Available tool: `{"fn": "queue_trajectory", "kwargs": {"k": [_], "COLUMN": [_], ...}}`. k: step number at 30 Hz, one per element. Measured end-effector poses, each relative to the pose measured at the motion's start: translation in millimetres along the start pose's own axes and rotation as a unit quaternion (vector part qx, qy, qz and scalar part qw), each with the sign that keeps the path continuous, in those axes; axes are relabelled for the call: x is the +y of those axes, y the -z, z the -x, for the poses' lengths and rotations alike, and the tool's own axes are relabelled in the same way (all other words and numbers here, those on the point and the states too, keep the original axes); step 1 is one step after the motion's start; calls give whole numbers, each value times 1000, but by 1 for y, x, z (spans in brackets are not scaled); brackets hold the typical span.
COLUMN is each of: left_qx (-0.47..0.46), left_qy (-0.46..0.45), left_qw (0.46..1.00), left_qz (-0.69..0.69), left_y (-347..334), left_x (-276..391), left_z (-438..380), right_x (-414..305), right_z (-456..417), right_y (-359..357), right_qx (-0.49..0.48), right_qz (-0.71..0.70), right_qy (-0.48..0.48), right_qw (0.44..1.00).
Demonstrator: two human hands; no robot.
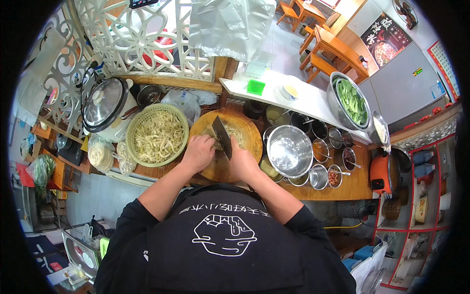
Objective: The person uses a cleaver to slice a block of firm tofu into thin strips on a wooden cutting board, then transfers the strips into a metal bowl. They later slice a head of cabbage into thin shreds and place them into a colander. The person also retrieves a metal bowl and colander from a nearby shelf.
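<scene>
My right hand grips the handle of a dark-bladed cleaver over a round wooden chopping block. Against the left side of the blade, the curled fingers of my left hand press on pale shredded vegetable, mostly hidden under them. Chopped pieces of the same pale vegetable lie on the block to the right of the blade. Left of the block stands a green plastic colander heaped with pale green shredded vegetable.
A shiny steel bowl stands right of the block among several seasoning pots. On the white shelf are a green box and a bowl of cut greens. A lidded rice cooker is at the left, an orange cooker at the right.
</scene>
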State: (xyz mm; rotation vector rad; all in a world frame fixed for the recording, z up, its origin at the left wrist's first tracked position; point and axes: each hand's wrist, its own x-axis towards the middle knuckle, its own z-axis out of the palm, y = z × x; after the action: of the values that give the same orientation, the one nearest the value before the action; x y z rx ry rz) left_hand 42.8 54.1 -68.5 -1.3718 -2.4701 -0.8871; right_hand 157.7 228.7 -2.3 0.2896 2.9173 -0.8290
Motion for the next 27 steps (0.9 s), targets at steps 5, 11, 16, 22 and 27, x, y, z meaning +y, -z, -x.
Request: {"fn": "queue_trajectory", "kwargs": {"k": [5,11,16,22,27], "left_qx": [-6,-15,-1,-17,-23], "left_qy": [28,15,5,47,7], "left_qw": [999,1000,999,997,999], "left_qz": [16,12,37,52,33], "left_y": [-5,-6,-3,7,-4], "left_x": [-4,-3,-4,1,-7], "left_z": [2,5,1,9,12], "right_x": [-22,-18,-5,-32,-7], "right_z": [4,-1,-2,0,-3], "right_y": [29,4,-2,33,-16], "right_qx": [6,-60,-30,-41,-42], "right_qz": [12,40,13,28,36], "right_qy": [51,36,23,51,69], "right_qw": [999,997,999,997,996]}}
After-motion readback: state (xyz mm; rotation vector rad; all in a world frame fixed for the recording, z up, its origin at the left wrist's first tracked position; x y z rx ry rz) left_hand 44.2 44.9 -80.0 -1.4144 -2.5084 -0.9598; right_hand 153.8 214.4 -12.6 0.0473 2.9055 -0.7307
